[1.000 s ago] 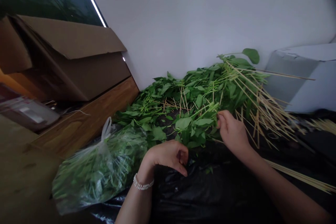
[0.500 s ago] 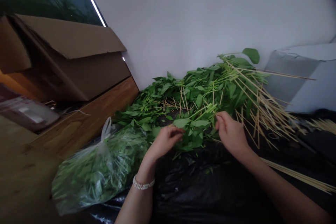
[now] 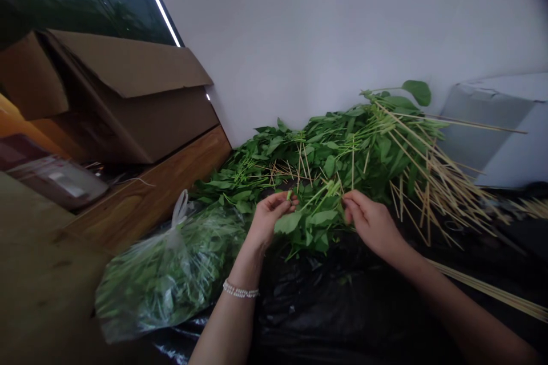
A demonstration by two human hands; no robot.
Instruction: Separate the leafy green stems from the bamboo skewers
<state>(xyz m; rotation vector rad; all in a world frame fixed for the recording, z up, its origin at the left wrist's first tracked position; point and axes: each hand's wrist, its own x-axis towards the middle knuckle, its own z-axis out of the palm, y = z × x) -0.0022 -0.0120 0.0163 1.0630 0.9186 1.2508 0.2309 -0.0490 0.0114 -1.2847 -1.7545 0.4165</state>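
Observation:
My left hand (image 3: 272,215), with a white beaded bracelet on its wrist, pinches a short piece of green stem (image 3: 289,195). My right hand (image 3: 370,219) is closed in a pinch on a thin bamboo skewer (image 3: 339,181), most of which the fingers and leaves hide. Between the two hands lies a bunch of leafy green stems (image 3: 319,219), their pale cut ends near the skewer; I cannot tell whether they are threaded on it. Behind them spreads a heap of leafy greens (image 3: 346,120), many of its stems strung on skewers (image 3: 434,179) that stick out to the right.
A tied clear bag of greens (image 3: 171,279) sits at the left on black plastic sheeting (image 3: 317,313). Loose skewers (image 3: 492,291) lie at the lower right. An open cardboard box (image 3: 141,108) stands on a wooden ledge (image 3: 166,182); a white box (image 3: 492,125) is at the right.
My left hand has lifted slightly and now shows a green stem in its fingertips. My right hand has shifted slightly down. The view has turned a little to the left.

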